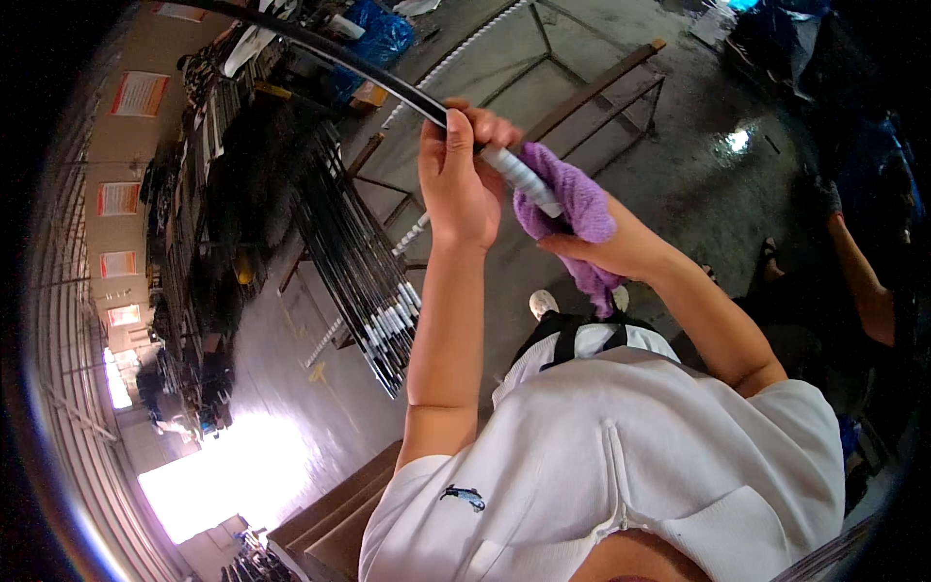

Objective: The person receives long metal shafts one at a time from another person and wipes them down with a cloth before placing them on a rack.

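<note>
A long black rod (383,81) slants from the upper left down to the middle of the head view. My left hand (458,170) is closed round it close to its lower end. Below those fingers the rod's end is wrapped in white (524,178). A purple cloth (572,194) lies against that white end, bunched in my right hand (613,241), with a tail hanging down. The cloth hides most of my right fingers.
Several black rods with white-wrapped ends (388,320) lie side by side on a metal rack, left of my left forearm. Another metal frame (601,82) stands ahead. A blue plastic bag (373,44) is at the far left; another person's arm (861,272) shows at the right.
</note>
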Motion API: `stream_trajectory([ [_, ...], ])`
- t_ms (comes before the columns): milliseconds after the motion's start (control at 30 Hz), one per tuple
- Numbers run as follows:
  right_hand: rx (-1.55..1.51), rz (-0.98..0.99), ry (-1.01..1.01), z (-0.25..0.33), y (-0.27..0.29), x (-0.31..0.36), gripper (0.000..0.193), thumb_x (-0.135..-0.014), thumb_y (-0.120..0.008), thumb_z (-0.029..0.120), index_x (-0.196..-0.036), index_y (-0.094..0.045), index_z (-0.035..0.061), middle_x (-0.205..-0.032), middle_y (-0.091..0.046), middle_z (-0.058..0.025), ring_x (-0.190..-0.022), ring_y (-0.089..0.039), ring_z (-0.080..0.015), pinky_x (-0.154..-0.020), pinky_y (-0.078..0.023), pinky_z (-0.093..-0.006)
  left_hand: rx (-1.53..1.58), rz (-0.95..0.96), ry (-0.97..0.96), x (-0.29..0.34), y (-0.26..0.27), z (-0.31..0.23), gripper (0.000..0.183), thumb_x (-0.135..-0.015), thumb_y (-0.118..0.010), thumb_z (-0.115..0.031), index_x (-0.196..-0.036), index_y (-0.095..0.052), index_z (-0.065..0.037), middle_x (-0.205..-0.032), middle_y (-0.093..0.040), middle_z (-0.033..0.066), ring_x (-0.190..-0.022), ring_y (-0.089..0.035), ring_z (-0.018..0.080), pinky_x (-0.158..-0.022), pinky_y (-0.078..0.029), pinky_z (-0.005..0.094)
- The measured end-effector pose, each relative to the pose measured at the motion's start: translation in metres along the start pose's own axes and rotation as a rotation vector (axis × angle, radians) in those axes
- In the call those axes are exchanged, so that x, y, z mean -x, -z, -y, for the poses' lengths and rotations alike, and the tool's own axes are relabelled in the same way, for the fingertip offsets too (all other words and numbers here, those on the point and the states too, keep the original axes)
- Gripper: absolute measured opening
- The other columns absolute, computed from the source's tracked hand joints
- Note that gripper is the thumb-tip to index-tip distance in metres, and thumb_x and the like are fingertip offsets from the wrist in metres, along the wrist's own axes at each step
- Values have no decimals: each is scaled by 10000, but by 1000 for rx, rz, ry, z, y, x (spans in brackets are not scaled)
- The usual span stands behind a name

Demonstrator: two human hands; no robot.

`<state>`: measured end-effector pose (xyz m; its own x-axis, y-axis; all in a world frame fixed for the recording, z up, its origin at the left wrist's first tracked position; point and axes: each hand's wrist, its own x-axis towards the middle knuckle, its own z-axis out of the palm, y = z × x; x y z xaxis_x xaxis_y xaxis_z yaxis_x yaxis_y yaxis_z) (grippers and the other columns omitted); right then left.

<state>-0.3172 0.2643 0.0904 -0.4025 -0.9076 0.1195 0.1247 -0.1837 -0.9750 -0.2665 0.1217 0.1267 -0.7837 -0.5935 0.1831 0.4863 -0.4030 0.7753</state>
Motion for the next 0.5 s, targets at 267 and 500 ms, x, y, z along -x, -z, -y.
stream_trajectory([
  [267,160,1,61,-15,-28,5,641,-717,-646,43,-1280,-340,39,-1120,-519,-108,-1039,-499,-184,-893,-385,-295,-532,110,5,17,17,-3,283,-917,-432,-293,-958,-473,-16,-958,-616,131,-869,-560,194,-858,-400,344],
  [500,-298,-192,-243,-40,1,-4,425,-809,-621,217,-1163,-450,53,-1024,-549,-58,-948,-520,-158,-835,-410,-299,-1052,-224,194,35,20,-30,187,-864,-504,-169,-927,-413,-18,-702,-598,161,-586,-600,290,-494,-460,444],
])
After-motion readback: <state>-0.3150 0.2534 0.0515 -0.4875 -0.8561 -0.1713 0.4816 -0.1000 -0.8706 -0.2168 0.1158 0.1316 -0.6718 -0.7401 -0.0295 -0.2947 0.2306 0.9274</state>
